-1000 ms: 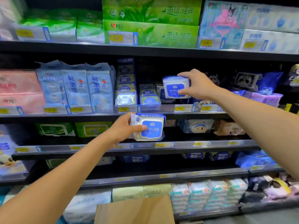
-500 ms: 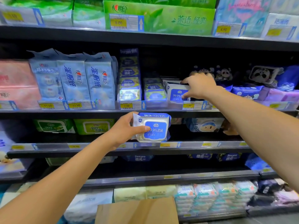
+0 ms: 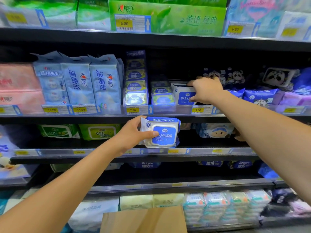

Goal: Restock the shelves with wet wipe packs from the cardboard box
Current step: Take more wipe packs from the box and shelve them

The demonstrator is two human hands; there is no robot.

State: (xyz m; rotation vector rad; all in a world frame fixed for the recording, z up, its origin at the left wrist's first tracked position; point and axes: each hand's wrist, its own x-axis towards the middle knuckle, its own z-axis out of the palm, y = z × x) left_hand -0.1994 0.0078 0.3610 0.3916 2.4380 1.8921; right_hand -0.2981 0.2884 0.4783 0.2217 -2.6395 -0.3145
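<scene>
**Glossy plastic film, soft contents: two wet wipe packs at the shelf**

Both hands are occupied and well apart. The right hand (image 3: 207, 91) is far in over the shelf (image 3: 101, 118). It pinches the shelved pack (image 3: 184, 96) with its fingers over the top edge and its thumb low on the front, above the 3.90 price tag (image 3: 197, 110). The left hand (image 3: 133, 134) is nearer and lower, curled round the left end of the held pack (image 3: 162, 132), with its thumb lying across the printed face. The cardboard box (image 3: 144, 219) shows only as a brown flap at the near bottom edge.

These packs look fairly light: damp wipes in a thin wrapper. They should give under a squeeze, and the shiny film is probably a little slippery. The blue-labelled panel in the middle seems to be a stiffer flip lid. It is better to take hold at a short end, or to span the thickness from top edge to bottom edge, than to press on that lid. Nothing here looks fragile, though a hard grip could crease the crimped seams.

The held pack has its long axis running left to right, with its labelled face toward the near side and tipped slightly up. The shelved pack stands on a long edge, also with its long axis left to right. Its face is turned outward, and it sits just right of the Deeyeo packs (image 3: 162, 96).
</scene>
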